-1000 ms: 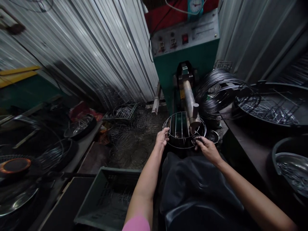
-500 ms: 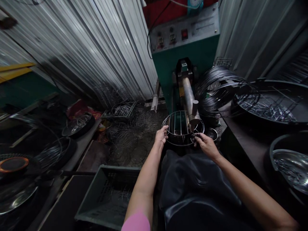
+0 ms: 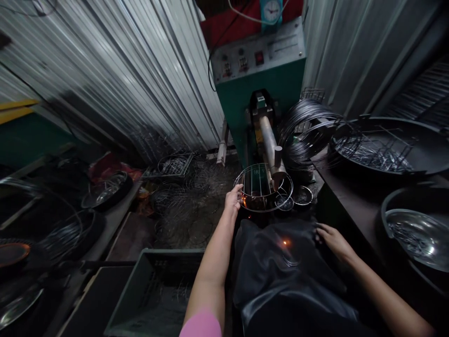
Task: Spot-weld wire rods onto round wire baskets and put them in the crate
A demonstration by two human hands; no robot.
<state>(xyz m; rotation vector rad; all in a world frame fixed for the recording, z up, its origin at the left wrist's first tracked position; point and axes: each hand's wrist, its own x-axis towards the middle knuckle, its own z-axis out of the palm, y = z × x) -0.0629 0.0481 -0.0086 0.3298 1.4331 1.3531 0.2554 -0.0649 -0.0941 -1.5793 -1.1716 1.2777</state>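
My left hand (image 3: 233, 198) is closed on the left rim of a round wire frame (image 3: 261, 209), which has two hoops and straight wires across it. The frame's right part sits under the end of a thick metal arm (image 3: 271, 140) on a green spot welder (image 3: 228, 105). An orange glow shows at the frame's left side, and a bright spark hangs over the black apron (image 3: 277, 271) on my lap. Off the frame, my right hand (image 3: 331, 238) is beside the apron's right edge, fingers stretched forward with nothing visible in them.
A coil of wire (image 3: 305, 121) hangs right of the metal arm. Farther right stand a wide black pan (image 3: 414, 140) of metal pieces and a metal bowl (image 3: 438, 234). Small wire rings (image 3: 303, 195) lie beside the frame. A green crate (image 3: 122, 299) stands at lower left.
My right hand has let go at the frame's right side and moved back and right. Orange glow and a spark have appeared. My left hand keeps its hold. The view has shifted slightly.
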